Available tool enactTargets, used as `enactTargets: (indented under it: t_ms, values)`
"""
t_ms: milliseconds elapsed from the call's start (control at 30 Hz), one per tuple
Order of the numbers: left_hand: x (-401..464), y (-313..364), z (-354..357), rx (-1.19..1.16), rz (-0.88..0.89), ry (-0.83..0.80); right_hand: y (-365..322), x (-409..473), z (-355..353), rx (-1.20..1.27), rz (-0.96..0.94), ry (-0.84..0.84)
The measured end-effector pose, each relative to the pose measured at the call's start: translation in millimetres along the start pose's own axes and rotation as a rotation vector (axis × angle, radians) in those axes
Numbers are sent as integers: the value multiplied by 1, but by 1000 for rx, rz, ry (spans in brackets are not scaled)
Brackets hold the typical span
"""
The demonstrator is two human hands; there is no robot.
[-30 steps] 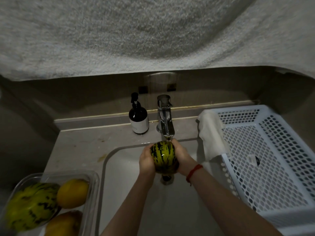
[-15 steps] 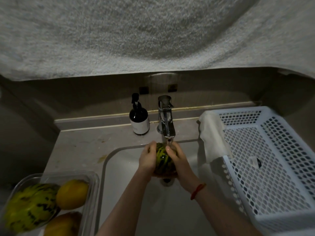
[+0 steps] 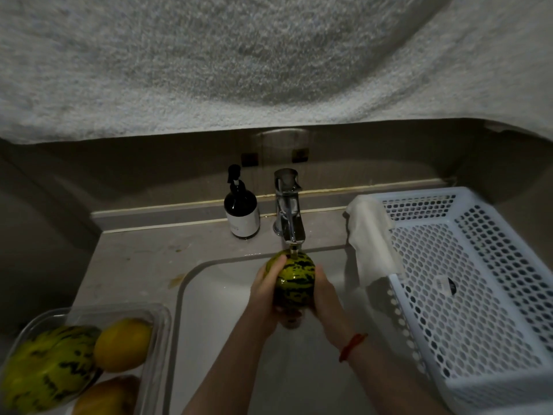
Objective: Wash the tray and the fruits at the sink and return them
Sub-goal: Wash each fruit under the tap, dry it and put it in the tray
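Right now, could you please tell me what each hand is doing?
Left hand: grips the striped melon under the tap.
Right hand: grips the same melon from the other side.

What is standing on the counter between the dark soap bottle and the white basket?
The chrome faucet stands between the soap bottle and the white basket; a white cloth hangs over the basket's near rim. The head view shows this.

Dim light falls on a beige stone bench (image 3: 140, 256) below a dark wall (image 3: 149, 166). Behind the chrome faucet (image 3: 288, 211) runs a raised ledge (image 3: 374, 196); above the faucet, pale textured fabric (image 3: 239, 61) fills the upper view.
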State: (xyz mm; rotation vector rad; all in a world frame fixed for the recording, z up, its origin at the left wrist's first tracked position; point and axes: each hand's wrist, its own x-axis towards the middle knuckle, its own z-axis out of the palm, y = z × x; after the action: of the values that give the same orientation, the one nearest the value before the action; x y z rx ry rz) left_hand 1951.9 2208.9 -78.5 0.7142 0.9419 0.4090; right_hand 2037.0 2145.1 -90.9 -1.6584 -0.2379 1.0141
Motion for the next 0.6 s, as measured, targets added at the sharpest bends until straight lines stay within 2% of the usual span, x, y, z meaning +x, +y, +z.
enactTargets:
  t_ms: [33, 167, 200, 267, 333, 433, 533, 600]
  values:
    - [2, 0, -1, 61, 56, 28, -6, 3, -2, -132, -61, 27]
    - [6, -3, 5, 634, 335, 62, -15, 3, 0, -10, -133, -67]
    - [5, -3, 6, 693, 366, 26, -14, 4, 1, -21, -146, -63]
    - [2, -4, -1, 581, 362, -163, -15, 4, -1, 9, -121, -9]
    - [1, -6, -10, 405, 274, -281, -16, 7, -5, 157, 8, 43]
    - [-1, -7, -10, 153, 218, -145, -12, 10, -2, 380, 247, 20]
    - [0, -7, 3, 47, 186, 19, -7, 11, 11, 564, 260, -22]
    - [3, -3, 8, -105, 35, 65, -9, 8, 19, 535, 228, 56]
